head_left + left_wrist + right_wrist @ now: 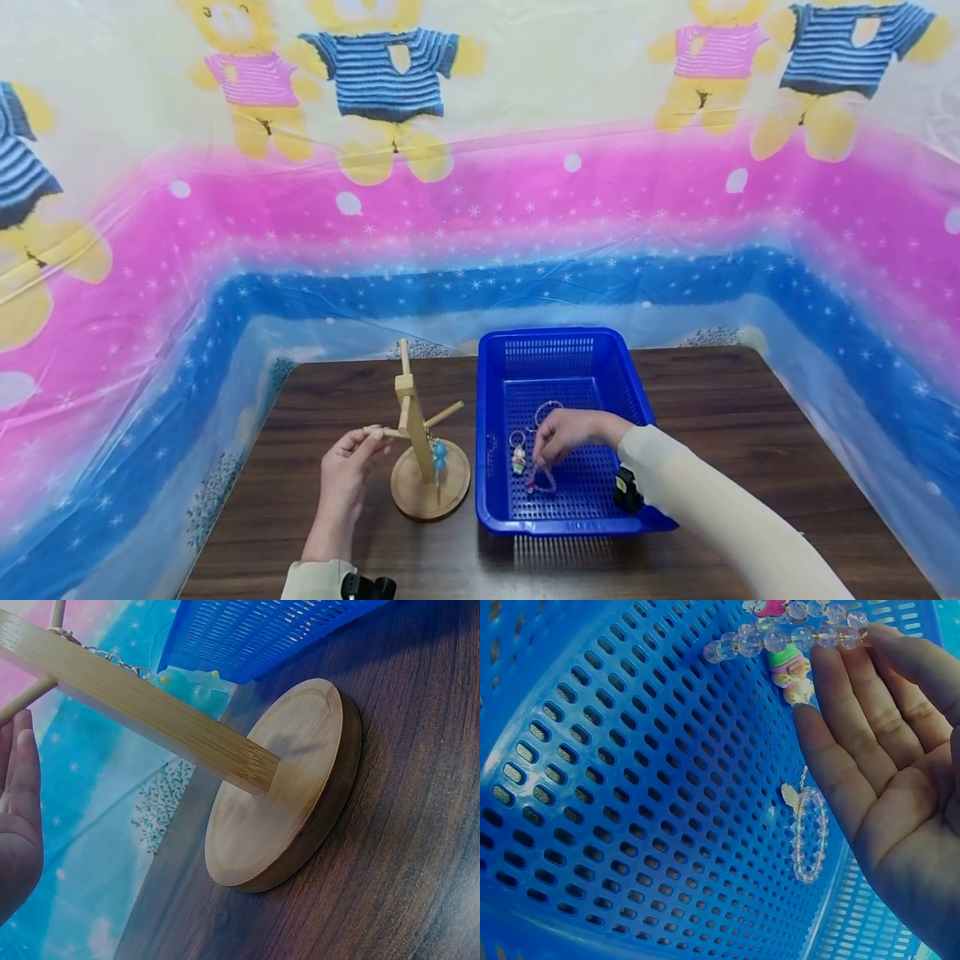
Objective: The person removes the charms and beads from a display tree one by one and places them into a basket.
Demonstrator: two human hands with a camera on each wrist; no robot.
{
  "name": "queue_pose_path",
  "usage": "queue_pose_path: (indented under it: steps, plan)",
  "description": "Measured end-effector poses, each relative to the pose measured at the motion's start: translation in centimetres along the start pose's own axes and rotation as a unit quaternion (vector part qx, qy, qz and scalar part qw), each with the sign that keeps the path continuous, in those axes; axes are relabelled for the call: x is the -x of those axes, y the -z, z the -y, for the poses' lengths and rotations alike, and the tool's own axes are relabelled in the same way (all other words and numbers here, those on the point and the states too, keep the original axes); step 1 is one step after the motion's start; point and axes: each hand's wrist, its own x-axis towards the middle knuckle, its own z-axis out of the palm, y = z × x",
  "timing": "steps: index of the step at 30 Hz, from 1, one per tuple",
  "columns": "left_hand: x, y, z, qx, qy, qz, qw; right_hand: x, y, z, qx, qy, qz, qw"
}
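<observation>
My left hand (345, 471) pinches the end of a peg (384, 432) on a wooden display stand with a round base (408, 493). A blue figure keychain (439, 454) hangs from this stand by a chain. Inside the blue basket (491, 523), my right hand (567, 432) holds a clear beaded bracelet (775, 640) between thumb and fingertips, with a pink charm on it. A keychain with a small pink and green figure (518, 459) lies beside that hand. Another clear beaded bracelet (796, 847) rests on the basket floor.
The stand is just left of the basket on a dark wood table (712, 433). More pegs (446, 413) stick out of the stand's post on different sides. A bear-printed cloth (450, 208) hangs behind the table and along its sides.
</observation>
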Motion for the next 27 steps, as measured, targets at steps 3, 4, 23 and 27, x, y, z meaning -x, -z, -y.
queue_pose_path:
  steps: [3, 4, 23, 27]
  plan:
    - [-0.1, 0.0, 0.0, -0.008, 0.002, -0.002, 1.0000, -0.2, 0.0, -0.3, 0.000, -0.003, -0.008, 1.000]
    - [-0.1, 0.0, 0.0, -0.010, 0.003, -0.003, 0.9999, -0.2, 0.1, -0.4, -0.001, -0.004, -0.009, 1.000]
    - [0.0, 0.1, 0.0, -0.013, -0.004, 0.003, 0.9999, -0.7, 1.2, -2.7, -0.011, -0.017, -0.064, 0.998]
    - [0.0, 0.1, 0.0, -0.015, 0.000, 0.000, 0.9999, -0.9, 1.1, -3.1, -0.008, -0.019, -0.073, 0.997]
